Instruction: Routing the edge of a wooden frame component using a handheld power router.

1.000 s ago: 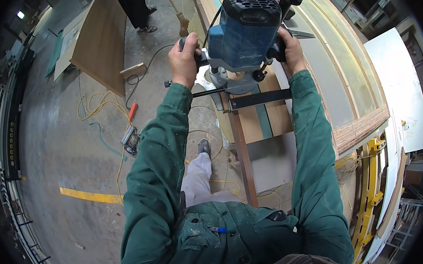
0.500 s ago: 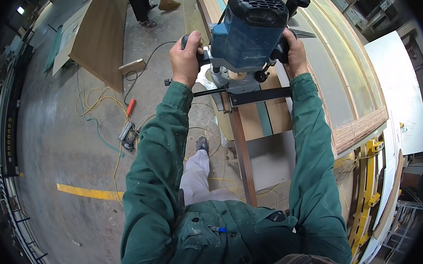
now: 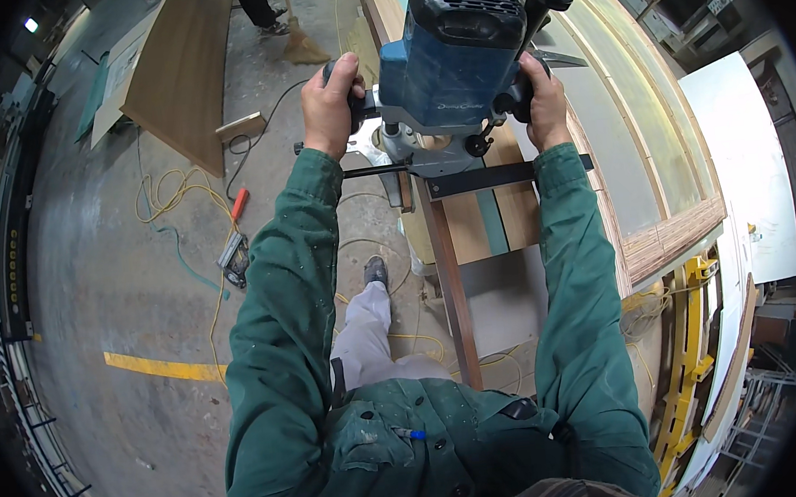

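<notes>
A blue plunge router (image 3: 455, 69) with a black vented top stands upright before me. Around its black left handle my left hand (image 3: 326, 106) is closed, the thumb on top. My right hand (image 3: 546, 100) grips the other handle, its fingers partly hidden behind it. The router's metal base rests over wooden boards (image 3: 471, 230), and a black guide bar (image 3: 481, 180) crosses them in front of it. A long dark wood strip (image 3: 454, 291) runs along the boards' left side toward me. The cutter is hidden under the base.
To the right lies a large framed panel (image 3: 642, 245) with wooden edging. A brown board (image 3: 178, 79) stands on the left floor. Yellow cords (image 3: 177, 192) and a red-handled tool (image 3: 239, 204) lie on the concrete. At the top, another person's legs (image 3: 256, 4) stand beside a broom (image 3: 303, 45).
In the picture, the router and both my hands have shifted slightly left. The guide bar's right end now shows past my right sleeve. Near the other person, the broom has moved to the left.
</notes>
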Demonstrator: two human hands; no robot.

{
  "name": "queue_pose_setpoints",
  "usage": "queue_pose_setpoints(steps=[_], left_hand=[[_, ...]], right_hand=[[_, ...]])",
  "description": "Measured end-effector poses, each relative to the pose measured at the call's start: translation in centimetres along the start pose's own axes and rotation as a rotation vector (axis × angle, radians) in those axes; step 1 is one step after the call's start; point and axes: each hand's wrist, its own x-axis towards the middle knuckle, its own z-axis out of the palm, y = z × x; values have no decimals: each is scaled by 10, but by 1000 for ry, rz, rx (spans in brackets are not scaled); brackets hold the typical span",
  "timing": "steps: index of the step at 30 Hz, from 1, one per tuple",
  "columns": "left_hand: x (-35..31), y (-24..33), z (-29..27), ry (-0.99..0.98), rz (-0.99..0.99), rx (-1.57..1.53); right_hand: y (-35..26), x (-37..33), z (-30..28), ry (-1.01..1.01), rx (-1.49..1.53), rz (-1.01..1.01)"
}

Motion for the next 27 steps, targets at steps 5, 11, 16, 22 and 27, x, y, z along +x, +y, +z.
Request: queue_pose_setpoints(steps=[5, 11, 16, 22, 27], left_hand=[[4, 0, -5, -47, -3, -18], [6, 1, -7, -69, -18, -32], [11, 1, -9, -87, -27, -11], [14, 2, -11, -110, -17, 9], [18, 2, -13, -127, -22, 26]], right_hand=[[-5, -9, 6, 25, -22, -2], [0, -11, 4, 28, -29, -6], [-1, -14, 5, 44, -34, 3], [1, -19, 8, 60, -42, -5], [-2, -20, 10, 69, -49, -24]])
